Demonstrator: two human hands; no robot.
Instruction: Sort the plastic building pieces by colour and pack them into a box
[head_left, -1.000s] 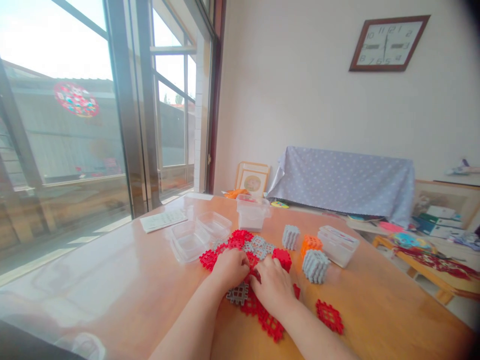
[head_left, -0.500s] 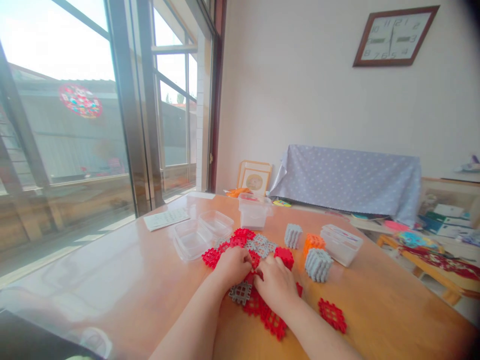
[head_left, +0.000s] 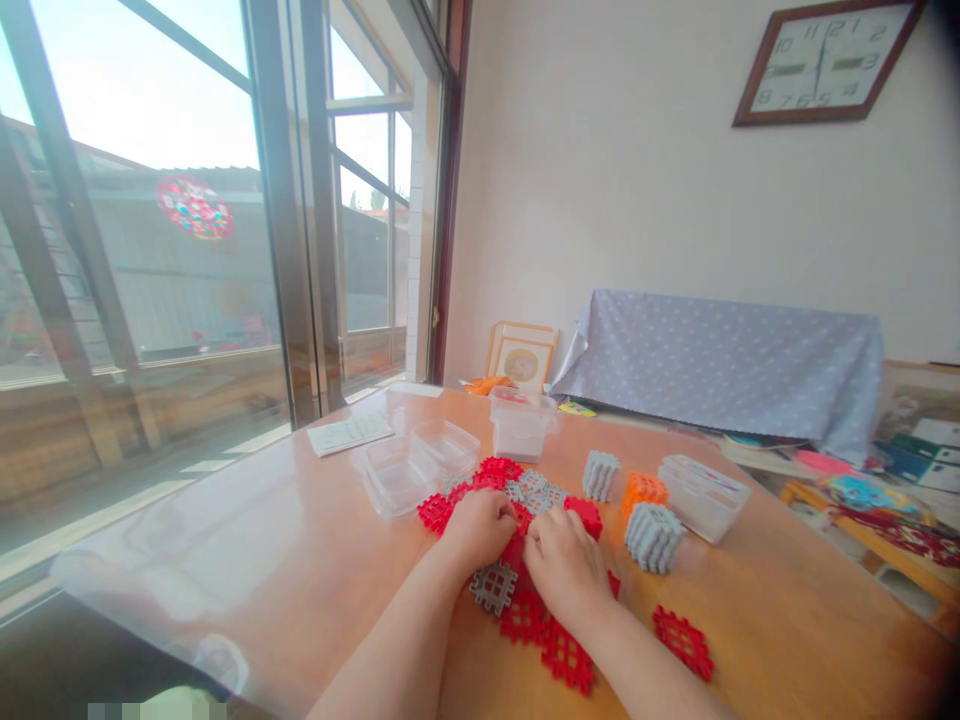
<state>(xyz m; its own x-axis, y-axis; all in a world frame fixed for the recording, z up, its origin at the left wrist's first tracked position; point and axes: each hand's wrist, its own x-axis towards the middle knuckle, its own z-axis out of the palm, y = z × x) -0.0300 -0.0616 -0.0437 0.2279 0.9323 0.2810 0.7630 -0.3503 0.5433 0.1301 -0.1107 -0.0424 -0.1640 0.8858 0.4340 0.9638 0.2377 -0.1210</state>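
Below frame centre, red lattice tiles (head_left: 527,618) extend toward lower right, nearer the right hand (head_left: 568,556) than the left hand (head_left: 484,524); both curl inward, whether gripping I cannot tell.

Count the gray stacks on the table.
2: near gray stack, just in front of the orange stack; far gray stack, left of the orange one. Others could be hidden.

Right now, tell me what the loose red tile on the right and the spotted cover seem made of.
Red tile: probably rigid plastic, fairly matte; uniform color and clean grid openings suggest molding.
Spotted cover: probably fabric, matte-looking; it drapes in soft folds, though the fiber is unclear.
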